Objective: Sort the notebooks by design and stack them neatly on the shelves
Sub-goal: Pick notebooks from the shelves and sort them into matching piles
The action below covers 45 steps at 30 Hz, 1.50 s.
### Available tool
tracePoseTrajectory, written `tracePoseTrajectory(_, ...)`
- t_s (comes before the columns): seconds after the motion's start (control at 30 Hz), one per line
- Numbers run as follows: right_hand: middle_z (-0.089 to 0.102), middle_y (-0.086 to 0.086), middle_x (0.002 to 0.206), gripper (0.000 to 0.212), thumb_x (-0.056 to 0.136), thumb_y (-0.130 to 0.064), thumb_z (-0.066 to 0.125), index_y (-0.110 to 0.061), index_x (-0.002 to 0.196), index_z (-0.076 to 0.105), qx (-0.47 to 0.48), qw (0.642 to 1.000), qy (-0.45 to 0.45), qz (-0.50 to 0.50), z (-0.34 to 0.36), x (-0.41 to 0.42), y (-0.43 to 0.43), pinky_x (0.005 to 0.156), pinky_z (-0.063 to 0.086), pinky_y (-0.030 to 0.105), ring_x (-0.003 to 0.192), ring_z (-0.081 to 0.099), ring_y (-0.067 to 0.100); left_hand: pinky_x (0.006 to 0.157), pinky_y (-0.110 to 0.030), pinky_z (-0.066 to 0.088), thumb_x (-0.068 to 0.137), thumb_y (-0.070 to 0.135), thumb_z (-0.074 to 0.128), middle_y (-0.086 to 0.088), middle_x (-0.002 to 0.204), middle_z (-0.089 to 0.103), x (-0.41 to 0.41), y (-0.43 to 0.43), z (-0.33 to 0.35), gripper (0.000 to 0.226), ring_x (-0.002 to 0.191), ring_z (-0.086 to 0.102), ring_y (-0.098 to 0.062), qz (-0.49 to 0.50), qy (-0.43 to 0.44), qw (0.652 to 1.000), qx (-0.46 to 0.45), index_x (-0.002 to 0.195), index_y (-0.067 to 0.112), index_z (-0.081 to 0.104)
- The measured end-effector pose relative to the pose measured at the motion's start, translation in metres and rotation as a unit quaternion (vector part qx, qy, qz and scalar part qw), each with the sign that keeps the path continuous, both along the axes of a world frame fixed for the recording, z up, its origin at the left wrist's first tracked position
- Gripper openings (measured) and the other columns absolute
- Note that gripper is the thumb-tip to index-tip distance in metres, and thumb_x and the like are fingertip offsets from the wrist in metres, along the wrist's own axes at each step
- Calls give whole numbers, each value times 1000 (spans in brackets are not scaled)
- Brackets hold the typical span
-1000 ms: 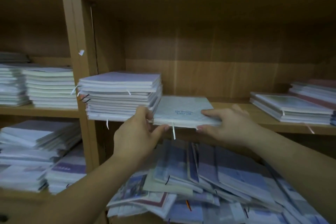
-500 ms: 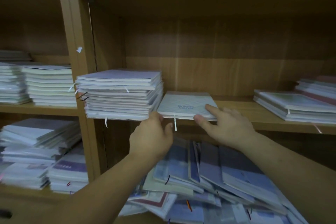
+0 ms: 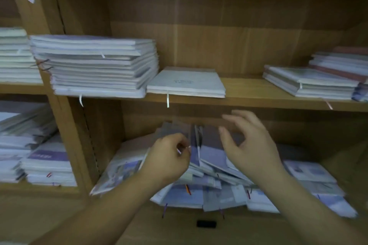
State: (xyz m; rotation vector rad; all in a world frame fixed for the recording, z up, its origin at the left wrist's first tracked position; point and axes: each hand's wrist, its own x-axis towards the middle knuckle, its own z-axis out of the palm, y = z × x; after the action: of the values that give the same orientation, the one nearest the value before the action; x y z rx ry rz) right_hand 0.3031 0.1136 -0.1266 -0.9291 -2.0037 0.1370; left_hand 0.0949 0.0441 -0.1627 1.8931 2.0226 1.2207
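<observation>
Low down at 6 o'clock, on bottom shelf [image 3: 175, 230]: messy pile [image 3: 225, 197] of notebooks, some leaning up on edge. Left grip [image 3: 167, 159] curled at pile's 9 o'clock side; blurry, cannot tell if pinching one. Right grip [image 3: 249, 151] spread wide, holding nothing, just over pile. Up at 12 o'clock, middle shelf [image 3: 249, 95]: tall stack [image 3: 95, 65], thin stack [image 3: 187, 83] just beside. Notebooks look light, thin, bendy; smooth covers may slide. Best hold at spine edge, thumb on top. Ribbons [image 3: 167, 100] dangle; don't pull those.
</observation>
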Motion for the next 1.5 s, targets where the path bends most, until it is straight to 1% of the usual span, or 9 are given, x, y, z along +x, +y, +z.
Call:
tracePoseTrajectory(0.13, 63, -13, 127, 30, 97, -46, 62, -28, 120, 69, -283, 959, 13, -6, -63, 22, 20, 102, 48, 38, 120, 57, 12, 66, -22, 46, 102, 17, 56, 9, 98, 61, 31, 14, -51, 14, 68, 55, -6, -21, -53, 997, -44, 108, 29, 61)
tracePoseTrajectory(0.27, 67, -25, 98, 26, 96, -49, 59, -31, 112, 70, -320, 943, 93, 8, -101, 32, 30, 91, 48, 28, 100, 62, -1, 88, -23, 50, 99, 17, 57, 17, 123, 51, 69, 17, -94, 28, 94, 54, -1, -65, -62, 994, -70, 119, 36, 57)
tracePoseTrajectory(0.47, 35, -13, 159, 62, 90, -61, 60, -31, 144, 52, -305, 951, -43, -18, -134, 60, 78, 116, 37, 41, 149, 27, 11, 85, -31, 52, 101, 32, 56, 12, 153, 39, 74, 57, -95, 46, 80, 61, 2, 25, -64, 997, -32, 146, 32, 46)
tracePoseTrajectory(0.67, 22, -15, 164, 84, 77, -76, 58, -36, 150, 45, -314, 945, -84, -30, -150, 75, 104, 125, 17, 51, 155, 9, 13, 82, -42, 57, 98, 30, 60, -17, 113, 69, 75, 75, -99, 54, 90, 67, -32, 60, -100, 992, -51, 149, 24, 46)
tracePoseTrajectory(0.97, 26, -20, 162, 80, 73, -82, 52, -42, 143, 52, -330, 940, -90, -4, -148, 65, 90, 127, 5, 43, 154, 9, 8, 64, -31, 56, 98, 27, 64, 16, 73, 68, 87, 78, -92, 29, 66, 66, -8, 94, -264, 960, 28, 83, 48, 51)
tracePoseTrajectory(1.07, 32, -25, 156, 62, 81, -73, 50, -46, 136, 57, -322, 942, -88, 34, -145, 67, 78, 127, 11, 36, 151, 15, 1, 66, -36, 56, 95, 17, 64, -6, 69, 65, 83, 76, -101, 33, 62, 63, -23, 83, -281, 956, -25, 76, 38, 48)
tracePoseTrajectory(1.17, 47, -40, 133, 28, 91, -54, 59, -50, 117, 69, -314, 944, -57, 88, -145, 71, 73, 116, 28, 15, 134, 31, -21, 54, -22, 43, 94, 11, 62, 8, 53, 48, 86, 66, -105, 17, 48, 43, -6, 63, -298, 952, -39, 104, 24, 59)
tracePoseTrajectory(1.27, 70, -28, 113, 16, 93, -37, 68, -38, 106, 77, -300, 953, 14, 35, -146, 82, 78, 101, 50, 21, 116, 60, -9, 57, -27, 41, 93, 7, 60, 13, 50, 44, 90, 58, -111, 26, 47, 42, -3, 45, -337, 939, -60, 109, 26, 51)
tracePoseTrajectory(1.5, 49, 6, 150, 82, 82, -78, 55, -36, 151, 43, -366, 910, -129, -144, -143, 100, 85, 102, 48, 40, 133, 50, 29, 60, -42, 53, 93, 10, 61, 6, 56, 45, 99, 42, -113, 33, 54, 49, -14, 13, -333, 939, -85, 114, 31, 45)
